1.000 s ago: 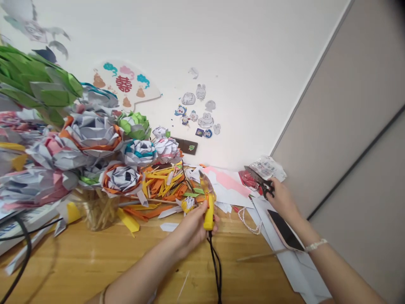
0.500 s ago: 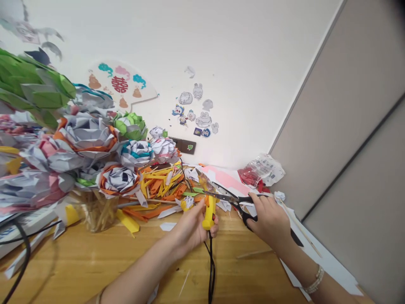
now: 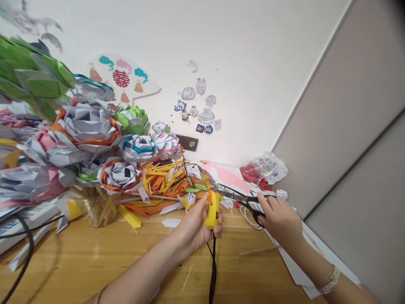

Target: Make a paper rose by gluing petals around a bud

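Head view: left hand (image 3: 195,226) grips yellow tool (image 3: 212,213), right hand (image 3: 281,217) holds scissors (image 3: 246,199), now brought beside it.

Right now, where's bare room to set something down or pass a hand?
Bare desk front left, bordered by the left forearm, clear cup and black cable. Another patch: below the thin stick, between the glue-gun cord and white sheets. Crowded: paper flowers back left, cut paper strips behind the left hand.
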Motion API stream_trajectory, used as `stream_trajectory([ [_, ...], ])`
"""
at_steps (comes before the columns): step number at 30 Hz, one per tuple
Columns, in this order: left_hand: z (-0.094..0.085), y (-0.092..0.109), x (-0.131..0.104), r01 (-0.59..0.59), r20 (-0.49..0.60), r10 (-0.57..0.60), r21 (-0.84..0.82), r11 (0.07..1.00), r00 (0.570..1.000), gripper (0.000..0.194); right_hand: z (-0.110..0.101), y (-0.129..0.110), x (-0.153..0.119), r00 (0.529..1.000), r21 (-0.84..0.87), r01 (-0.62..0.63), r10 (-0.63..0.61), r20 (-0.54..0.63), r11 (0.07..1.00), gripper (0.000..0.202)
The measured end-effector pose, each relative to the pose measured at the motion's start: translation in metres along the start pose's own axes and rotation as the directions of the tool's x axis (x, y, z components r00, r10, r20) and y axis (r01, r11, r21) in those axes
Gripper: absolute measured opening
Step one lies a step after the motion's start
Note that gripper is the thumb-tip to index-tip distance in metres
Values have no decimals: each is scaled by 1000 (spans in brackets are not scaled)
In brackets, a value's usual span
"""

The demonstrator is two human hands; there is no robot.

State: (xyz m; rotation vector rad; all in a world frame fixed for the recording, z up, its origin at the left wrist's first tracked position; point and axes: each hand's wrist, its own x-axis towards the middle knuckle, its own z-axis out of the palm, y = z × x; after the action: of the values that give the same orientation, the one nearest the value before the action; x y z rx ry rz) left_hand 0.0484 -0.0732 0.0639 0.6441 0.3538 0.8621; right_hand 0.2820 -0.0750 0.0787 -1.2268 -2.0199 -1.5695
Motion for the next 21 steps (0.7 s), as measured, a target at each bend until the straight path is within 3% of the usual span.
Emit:
stream_trajectory([
  [9,2,-2,0,-17,-9,17,5,1000,1000,36,-3,-4,-1,998,55,0,-3,56,999,30],
  [15,7,-4,-4,-34,-65,35,19,999,997,40,-7,-14,-6,999,66,12,-15,32,998,25],
  [21,2,-8,-2,-54,-86,59,66,996,995,40,-7,-17,-8,998,123,-2,-6,70,992,24],
])
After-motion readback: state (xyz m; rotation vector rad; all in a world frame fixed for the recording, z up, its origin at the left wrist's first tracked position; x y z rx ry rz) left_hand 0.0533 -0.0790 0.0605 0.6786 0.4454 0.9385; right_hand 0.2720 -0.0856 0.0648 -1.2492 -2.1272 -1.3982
